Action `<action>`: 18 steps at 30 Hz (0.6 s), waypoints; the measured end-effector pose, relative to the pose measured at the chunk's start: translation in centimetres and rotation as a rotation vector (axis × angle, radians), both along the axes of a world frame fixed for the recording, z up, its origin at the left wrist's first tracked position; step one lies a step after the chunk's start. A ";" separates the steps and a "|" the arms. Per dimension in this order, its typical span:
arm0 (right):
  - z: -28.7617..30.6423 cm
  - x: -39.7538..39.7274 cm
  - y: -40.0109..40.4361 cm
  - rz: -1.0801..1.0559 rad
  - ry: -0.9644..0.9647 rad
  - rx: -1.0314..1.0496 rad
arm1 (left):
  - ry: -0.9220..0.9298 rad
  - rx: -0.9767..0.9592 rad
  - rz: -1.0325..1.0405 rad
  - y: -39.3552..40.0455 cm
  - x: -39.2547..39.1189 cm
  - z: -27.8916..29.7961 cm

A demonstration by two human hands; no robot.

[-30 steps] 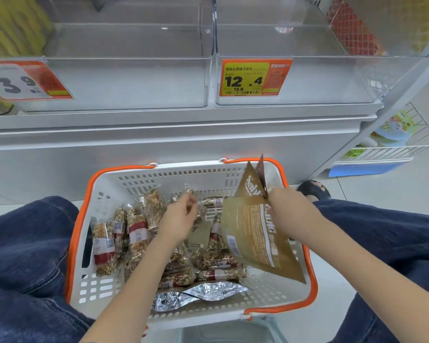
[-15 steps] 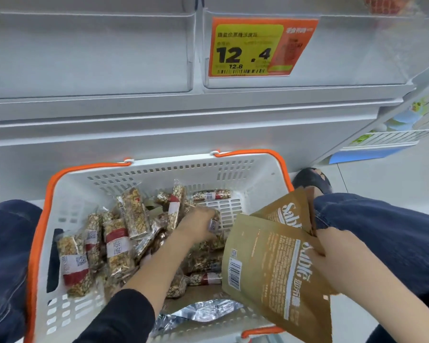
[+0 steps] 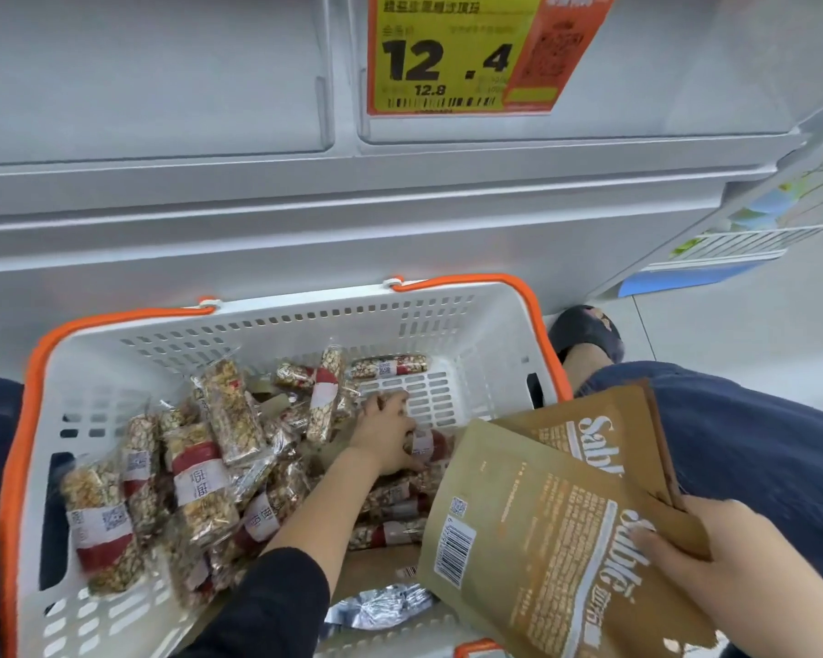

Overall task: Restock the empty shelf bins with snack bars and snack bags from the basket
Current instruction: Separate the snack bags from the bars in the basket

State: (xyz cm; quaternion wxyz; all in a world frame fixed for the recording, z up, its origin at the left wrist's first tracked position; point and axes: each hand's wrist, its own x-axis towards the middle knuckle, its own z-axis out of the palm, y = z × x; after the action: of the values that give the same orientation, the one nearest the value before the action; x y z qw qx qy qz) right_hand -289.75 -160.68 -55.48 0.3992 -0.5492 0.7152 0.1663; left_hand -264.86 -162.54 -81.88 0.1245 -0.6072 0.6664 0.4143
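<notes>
A white basket (image 3: 276, 325) with orange rims sits between my knees, holding several clear-wrapped snack bars (image 3: 200, 482) with red and white labels. My left hand (image 3: 386, 434) reaches deep among the bars at the basket's right side, fingers curled around one snack bar (image 3: 428, 446). My right hand (image 3: 704, 553) grips two brown snack bags (image 3: 542, 524) fanned out over the basket's right edge. A silver bag (image 3: 381, 605) and another brown bag lie at the basket's near end. Two clear shelf bins (image 3: 153, 73) stand above.
A yellow and orange price tag (image 3: 466, 54) reading 12.4 hangs on the right bin. A white wire rack (image 3: 770, 225) with goods is at the right, above a blue strip. My foot in a dark shoe (image 3: 585, 330) rests on the tiled floor beside the basket.
My head has dropped closer to the basket. My left hand has dug further down and right among the bars. My right hand has lowered the brown bags to the basket's right edge.
</notes>
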 end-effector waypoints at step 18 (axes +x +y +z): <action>4.7 7.0 -4.5 0.463 -0.098 -0.456 | 0.197 -0.174 0.051 6.0 3.2 7.4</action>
State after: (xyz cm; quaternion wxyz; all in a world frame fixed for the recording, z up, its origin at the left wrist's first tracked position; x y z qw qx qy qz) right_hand -282.79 -165.15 -50.82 0.2513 -0.7798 0.5701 0.0614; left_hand -261.64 -156.49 -74.45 -0.0052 -0.5889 0.6932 0.4155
